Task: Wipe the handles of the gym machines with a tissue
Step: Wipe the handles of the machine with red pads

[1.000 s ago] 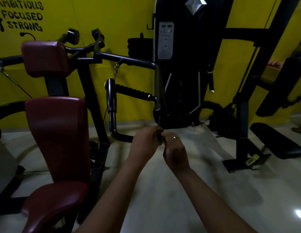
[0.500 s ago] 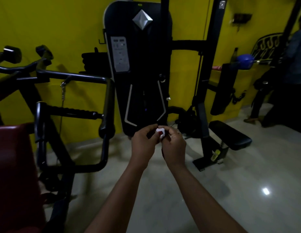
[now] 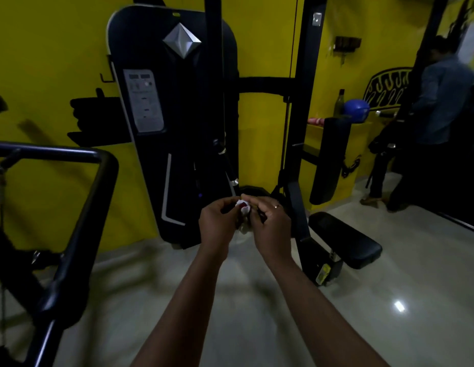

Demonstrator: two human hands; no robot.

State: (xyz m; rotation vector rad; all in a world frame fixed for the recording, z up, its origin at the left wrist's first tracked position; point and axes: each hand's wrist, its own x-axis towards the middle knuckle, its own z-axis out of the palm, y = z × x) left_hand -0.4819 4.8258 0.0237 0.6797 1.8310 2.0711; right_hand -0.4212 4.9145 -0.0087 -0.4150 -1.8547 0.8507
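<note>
We can make out only a small white wad of tissue (image 3: 243,207) with a reddish mark; most of it is hidden between the hands. The left hand (image 3: 217,223) and the right hand (image 3: 272,226) both pinch it with curled fingers, in front of the dark weight-stack cover (image 3: 175,133). At near left a black handle bar (image 3: 79,221) is cut off by the edge. At far right a blurred person (image 3: 442,102) stands beyond a black seat pad (image 3: 344,239).
</note>
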